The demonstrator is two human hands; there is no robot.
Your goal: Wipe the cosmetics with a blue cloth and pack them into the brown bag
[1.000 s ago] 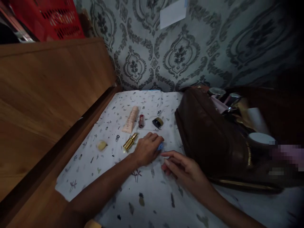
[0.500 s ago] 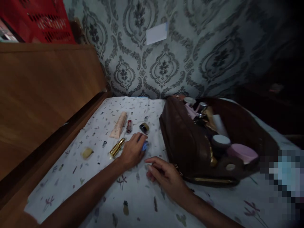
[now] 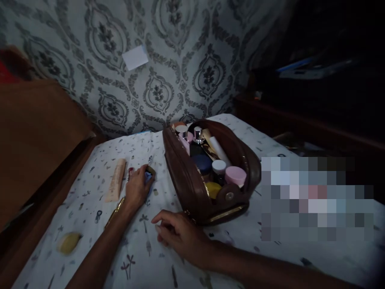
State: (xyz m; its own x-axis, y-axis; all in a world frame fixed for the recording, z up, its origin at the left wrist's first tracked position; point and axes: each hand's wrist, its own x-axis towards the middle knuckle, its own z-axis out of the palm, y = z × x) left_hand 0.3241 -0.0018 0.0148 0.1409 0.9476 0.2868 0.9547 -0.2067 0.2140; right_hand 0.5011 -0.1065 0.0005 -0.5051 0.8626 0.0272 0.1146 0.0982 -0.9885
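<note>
My left hand (image 3: pixel 136 189) lies on the patterned white cloth (image 3: pixel 144 249), fingers curled around a small blue thing (image 3: pixel 148 177). It sits between a peach tube (image 3: pixel 116 180) and an open brown cosmetic bag (image 3: pixel 186 176). A gold lipstick (image 3: pixel 116 209) pokes out beside my left wrist. My right hand (image 3: pixel 177 233) rests on the cloth in front of the bag, fingers loosely bent, holding nothing. The bag stands full of bottles, jars and tubes, among them a pink lid (image 3: pixel 235 175) and a dark blue lid (image 3: pixel 202 162).
A small yellow piece (image 3: pixel 68 243) lies on the cloth at the lower left. A wooden board (image 3: pixel 36 136) rises along the left side. Patterned wallpaper (image 3: pixel 168 60) with a white note (image 3: pixel 135 57) stands behind. Dark furniture fills the right.
The view has swung to the right, so the bag now sits in the middle. My left hand has slid forward with the blue thing toward the small dark jar. My right hand stays near the bag.
</note>
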